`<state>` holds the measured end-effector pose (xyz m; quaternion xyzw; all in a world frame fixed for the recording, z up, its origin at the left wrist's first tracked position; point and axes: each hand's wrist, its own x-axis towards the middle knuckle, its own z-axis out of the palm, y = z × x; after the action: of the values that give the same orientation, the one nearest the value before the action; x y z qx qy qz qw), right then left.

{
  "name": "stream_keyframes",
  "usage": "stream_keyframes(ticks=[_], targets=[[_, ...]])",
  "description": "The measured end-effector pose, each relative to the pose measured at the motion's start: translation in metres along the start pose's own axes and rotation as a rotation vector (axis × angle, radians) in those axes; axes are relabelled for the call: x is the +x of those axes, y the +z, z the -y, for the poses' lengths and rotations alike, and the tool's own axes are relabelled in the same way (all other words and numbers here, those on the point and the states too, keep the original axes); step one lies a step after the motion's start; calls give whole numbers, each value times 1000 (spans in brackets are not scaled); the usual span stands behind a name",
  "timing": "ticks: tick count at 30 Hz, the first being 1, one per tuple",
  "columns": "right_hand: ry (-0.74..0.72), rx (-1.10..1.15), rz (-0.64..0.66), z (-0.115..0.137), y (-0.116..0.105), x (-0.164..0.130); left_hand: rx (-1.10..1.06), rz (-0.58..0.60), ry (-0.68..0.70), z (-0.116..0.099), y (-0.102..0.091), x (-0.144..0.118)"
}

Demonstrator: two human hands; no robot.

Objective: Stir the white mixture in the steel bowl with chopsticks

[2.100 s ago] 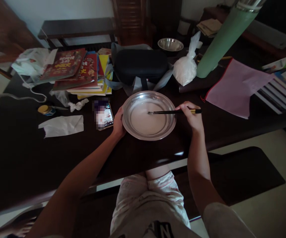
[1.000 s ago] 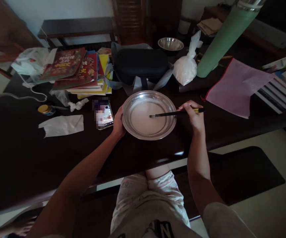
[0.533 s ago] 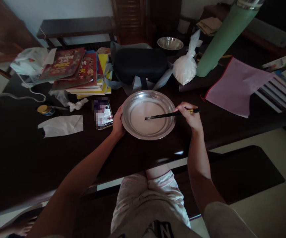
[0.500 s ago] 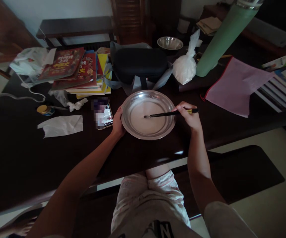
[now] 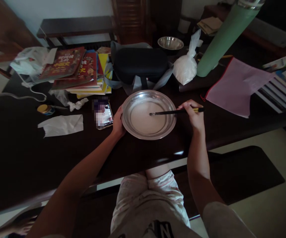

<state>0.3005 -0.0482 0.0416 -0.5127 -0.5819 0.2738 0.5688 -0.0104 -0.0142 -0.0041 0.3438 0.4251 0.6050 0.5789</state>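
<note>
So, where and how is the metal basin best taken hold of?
Perhaps grip the basin by its wide rim, from the left, where the left hand holds it: the rim spreads outward, offering an edge, while the right side is crossed by the chopsticks in the right hand.

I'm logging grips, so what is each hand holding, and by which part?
The right hand holds the chopsticks near their yellow-marked end; the left hand holds the bowl by its left rim.

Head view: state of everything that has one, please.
Left hand: holding steel basin
Right hand: gripping chopsticks
Steel basin: upright, partly filled
Chopsticks: tips in pale mixture
White bag: tied shut
Phone: screen lit
Jar: lid on
Red books: closed, stacked
Black case: closed
Green flask: standing, top cropped
</note>
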Motion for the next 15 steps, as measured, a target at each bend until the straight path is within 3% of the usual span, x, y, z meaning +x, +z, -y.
stream_keyframes(ticks=[5, 11, 15], targets=[[-20, -23, 138, 2, 1, 0, -16, 3, 1, -1, 2, -1], [18, 20, 11, 3, 1, -1, -14, 14, 19, -3, 4, -2], [-14, -1, 135, 4, 3, 0, -14, -9, 3, -4, 5, -3]])
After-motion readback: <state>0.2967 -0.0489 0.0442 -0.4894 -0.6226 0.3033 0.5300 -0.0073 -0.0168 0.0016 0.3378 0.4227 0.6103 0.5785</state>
